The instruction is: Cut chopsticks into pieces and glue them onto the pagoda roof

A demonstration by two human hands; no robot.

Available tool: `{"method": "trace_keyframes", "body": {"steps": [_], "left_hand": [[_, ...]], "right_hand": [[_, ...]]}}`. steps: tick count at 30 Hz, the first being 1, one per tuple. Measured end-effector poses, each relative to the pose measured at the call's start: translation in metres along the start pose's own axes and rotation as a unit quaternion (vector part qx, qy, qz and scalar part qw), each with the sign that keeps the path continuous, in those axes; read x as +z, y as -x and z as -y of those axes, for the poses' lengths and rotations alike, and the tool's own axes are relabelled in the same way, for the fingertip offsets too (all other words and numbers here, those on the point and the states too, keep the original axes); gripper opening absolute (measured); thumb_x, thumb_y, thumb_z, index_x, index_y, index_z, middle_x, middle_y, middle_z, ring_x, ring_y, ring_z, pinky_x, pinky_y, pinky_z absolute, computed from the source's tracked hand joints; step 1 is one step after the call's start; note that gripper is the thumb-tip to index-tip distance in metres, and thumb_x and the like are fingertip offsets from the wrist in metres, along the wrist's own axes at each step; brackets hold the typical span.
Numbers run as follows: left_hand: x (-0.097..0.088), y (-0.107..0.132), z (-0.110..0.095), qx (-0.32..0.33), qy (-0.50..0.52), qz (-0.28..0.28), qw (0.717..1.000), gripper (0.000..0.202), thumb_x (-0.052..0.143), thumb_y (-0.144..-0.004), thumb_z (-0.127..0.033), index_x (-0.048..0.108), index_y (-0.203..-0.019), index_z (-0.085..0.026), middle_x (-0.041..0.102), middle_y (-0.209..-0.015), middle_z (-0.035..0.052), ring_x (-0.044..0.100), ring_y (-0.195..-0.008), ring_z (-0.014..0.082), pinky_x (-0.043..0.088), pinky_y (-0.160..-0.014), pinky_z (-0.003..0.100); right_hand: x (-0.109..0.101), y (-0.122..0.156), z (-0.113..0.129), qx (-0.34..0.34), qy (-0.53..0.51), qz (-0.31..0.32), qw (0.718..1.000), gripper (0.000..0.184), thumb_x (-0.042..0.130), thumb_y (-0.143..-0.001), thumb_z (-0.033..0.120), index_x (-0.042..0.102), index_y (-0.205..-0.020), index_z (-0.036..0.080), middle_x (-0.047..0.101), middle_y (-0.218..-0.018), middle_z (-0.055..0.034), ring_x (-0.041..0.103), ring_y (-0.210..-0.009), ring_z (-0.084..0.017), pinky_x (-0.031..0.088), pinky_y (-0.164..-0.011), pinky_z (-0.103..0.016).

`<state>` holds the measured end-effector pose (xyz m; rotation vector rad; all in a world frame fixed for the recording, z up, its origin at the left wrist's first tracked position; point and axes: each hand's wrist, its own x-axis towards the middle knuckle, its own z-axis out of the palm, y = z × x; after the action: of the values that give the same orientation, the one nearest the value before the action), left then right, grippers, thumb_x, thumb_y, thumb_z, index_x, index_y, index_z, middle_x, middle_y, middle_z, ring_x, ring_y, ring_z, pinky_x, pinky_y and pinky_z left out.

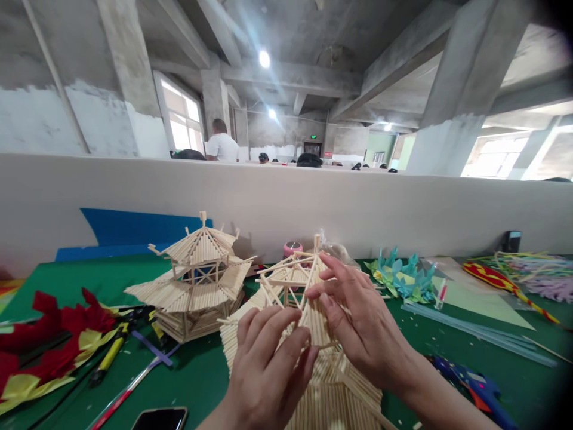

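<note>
My left hand (268, 364) and my right hand (358, 322) both rest on an unfinished pagoda model of thin wooden sticks (295, 280) in front of me. The left fingers curl against a small stick roof panel (319, 327) on its near side. The right hand's fingers press on that same panel from the right, with fingertips pinching near the bare roof frame. A finished two-tier stick pagoda (197, 280) stands to the left on the green table cover (197, 376).
Red and yellow paper shapes (49, 340) lie far left, with yellow-handled pliers (111, 352) and a phone (161, 418) near the front edge. Teal paper flowers (403, 278), paper sheets and coloured strips (510, 280) lie to the right. A grey partition (403, 209) runs behind; a person sits beyond it.
</note>
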<state>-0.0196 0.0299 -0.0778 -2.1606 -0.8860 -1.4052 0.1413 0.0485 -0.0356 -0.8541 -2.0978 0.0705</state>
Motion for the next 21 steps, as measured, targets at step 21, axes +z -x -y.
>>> {"method": "trace_keyframes", "body": {"steps": [21], "left_hand": [[-0.0042, 0.0039, 0.0017, 0.006, -0.004, 0.024, 1.0, 0.018, 0.063, -0.07, -0.018, 0.061, -0.088, -0.017, 0.063, -0.092, 0.0075, 0.055, -0.087, 0.0241, 0.038, -0.079, 0.043]], "right_hand": [[-0.0007, 0.0003, -0.0016, -0.07, 0.058, 0.001, 0.996, 0.052, 0.039, -0.083, 0.013, 0.021, -0.131, 0.016, 0.064, -0.095, -0.0005, 0.042, -0.112, -0.018, 0.026, -0.096, -0.037]]}}
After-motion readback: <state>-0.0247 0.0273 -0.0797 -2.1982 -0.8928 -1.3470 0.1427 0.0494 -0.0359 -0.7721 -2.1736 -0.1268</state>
